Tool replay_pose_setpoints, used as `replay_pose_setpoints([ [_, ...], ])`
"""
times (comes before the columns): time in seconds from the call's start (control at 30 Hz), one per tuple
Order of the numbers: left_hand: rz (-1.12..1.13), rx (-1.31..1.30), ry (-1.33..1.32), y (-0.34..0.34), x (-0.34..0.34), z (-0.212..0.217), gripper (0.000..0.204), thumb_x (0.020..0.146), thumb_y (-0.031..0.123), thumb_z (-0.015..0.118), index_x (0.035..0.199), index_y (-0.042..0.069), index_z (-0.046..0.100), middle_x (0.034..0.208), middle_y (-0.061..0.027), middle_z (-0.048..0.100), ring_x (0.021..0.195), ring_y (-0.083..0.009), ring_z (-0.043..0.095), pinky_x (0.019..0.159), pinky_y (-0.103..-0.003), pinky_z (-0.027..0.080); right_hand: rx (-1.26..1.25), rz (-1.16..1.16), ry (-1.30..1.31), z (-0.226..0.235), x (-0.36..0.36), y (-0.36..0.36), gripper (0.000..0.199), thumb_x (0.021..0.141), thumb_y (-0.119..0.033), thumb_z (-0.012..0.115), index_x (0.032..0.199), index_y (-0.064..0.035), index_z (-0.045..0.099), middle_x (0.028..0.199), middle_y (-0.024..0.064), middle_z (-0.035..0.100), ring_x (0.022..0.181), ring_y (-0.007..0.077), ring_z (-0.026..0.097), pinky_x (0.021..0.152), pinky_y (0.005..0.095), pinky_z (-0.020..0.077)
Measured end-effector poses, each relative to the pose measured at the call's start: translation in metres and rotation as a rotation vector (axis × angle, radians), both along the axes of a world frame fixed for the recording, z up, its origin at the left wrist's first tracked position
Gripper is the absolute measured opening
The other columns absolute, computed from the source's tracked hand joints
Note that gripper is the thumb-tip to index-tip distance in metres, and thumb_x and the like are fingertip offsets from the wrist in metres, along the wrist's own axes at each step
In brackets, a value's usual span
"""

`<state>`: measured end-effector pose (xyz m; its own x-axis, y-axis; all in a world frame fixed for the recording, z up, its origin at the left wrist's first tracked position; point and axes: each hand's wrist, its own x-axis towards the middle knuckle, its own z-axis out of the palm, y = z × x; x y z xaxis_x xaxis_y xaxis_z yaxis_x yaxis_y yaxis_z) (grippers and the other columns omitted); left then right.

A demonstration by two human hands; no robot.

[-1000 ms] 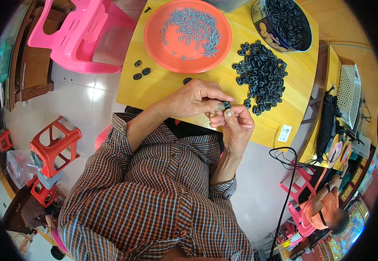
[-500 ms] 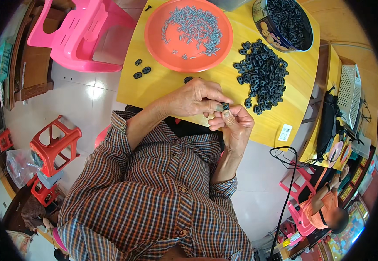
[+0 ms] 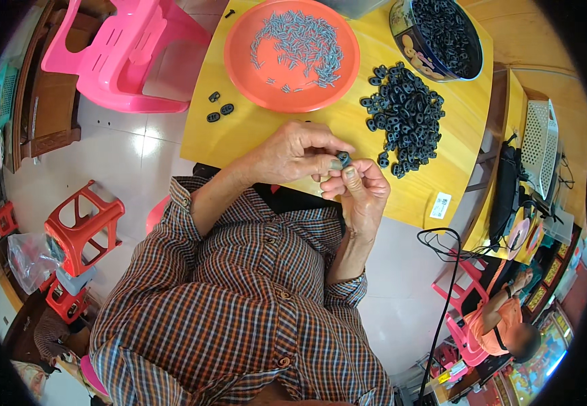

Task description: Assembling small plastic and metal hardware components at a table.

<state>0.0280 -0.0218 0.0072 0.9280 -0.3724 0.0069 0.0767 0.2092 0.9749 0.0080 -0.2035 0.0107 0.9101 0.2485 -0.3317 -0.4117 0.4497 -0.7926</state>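
Note:
Near the front edge of the yellow table (image 3: 246,139), my left hand (image 3: 297,152) pinches a small black plastic piece (image 3: 343,158) between thumb and forefinger. Close against it, my right hand (image 3: 361,193) has its thumb tip at the piece's lower side, fingers curled underneath. Whether a screw sits between the two hands is too small to make out. To the right lies a heap of similar black two-holed pieces (image 3: 405,118). Beyond my hands an orange round tray (image 3: 253,88) holds many small silvery screws (image 3: 307,44).
Several loose black pieces (image 3: 226,109) lie left of the tray. A round tin (image 3: 408,47) full of black pieces stands at the far right. A white label (image 3: 440,206) and a black cable (image 3: 452,271) are at the right. Pink (image 3: 121,61) and red stools (image 3: 84,227) stand left.
Both hands have shifted slightly left, and the black piece has tilted so more of it shows. At the far right, another person's hands have moved.

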Motion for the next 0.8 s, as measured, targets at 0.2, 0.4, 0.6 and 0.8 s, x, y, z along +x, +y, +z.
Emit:
replay_pose_setpoints([
  [0.2, 0.263, 0.386, -0.185, 0.022, -0.007, 0.008, 0.027, 0.08, -0.002, 0.065, 0.107, 0.001, 0.063, 0.076, -0.001, 0.057, 0.065, -0.0071, 0.056, 0.058, -0.021, 0.046, -0.496, 0.12, -0.123, 0.036, -0.011, 0.013, 0.009, 0.09, 0.0, 0.055, 0.096, 0.0064, 0.057, 0.081, 0.0141, 0.064, 0.064, 0.0165, 0.064, 0.054, 0.0233, 0.0521],
  [0.4, 0.355, 0.601, -0.227, 0.029, -0.022, 0.0, 0.028, 0.076, -0.002, 0.068, 0.103, -0.001, 0.062, 0.078, -0.0048, 0.055, 0.064, -0.0109, 0.055, 0.055, -0.024, 0.044, -0.468, 0.034, -0.876, 0.113, -0.031, 0.048, 0.016, 0.064, 0.003, 0.068, 0.079, -0.0005, 0.067, 0.076, 0.0135, 0.067, 0.06, 0.0216, 0.065, 0.048, 0.0277, 0.0513],
  [0.6, 0.375, 0.743, -0.367, 0.023, -0.022, -0.001, 0.027, 0.075, 0.004, 0.067, 0.101, 0.0, 0.062, 0.085, -0.011, 0.057, 0.071, -0.0265, 0.06, 0.061, -0.035, 0.049, -0.242, 0.18, -0.992, 0.183, -0.024, 0.055, 0.011, 0.07, -0.005, 0.068, 0.077, 0.0001, 0.061, 0.075, 0.0155, 0.067, 0.052, 0.0212, 0.063, 0.043, 0.0262, 0.0486],
  [0.8, 0.409, 0.79, -0.415, 0.026, -0.024, -0.002, 0.03, 0.075, -0.002, 0.066, 0.105, -0.002, 0.061, 0.08, -0.0106, 0.053, 0.063, -0.0198, 0.056, 0.056, -0.031, 0.046, -0.874, -0.245, -0.134, 0.246, -0.057, 0.082, 0.029, 0.087, -0.03, 0.059, 0.081, -0.0033, 0.068, 0.07, 0.0111, 0.068, 0.057, 0.0232, 0.064, 0.051, 0.033, 0.0506],
])
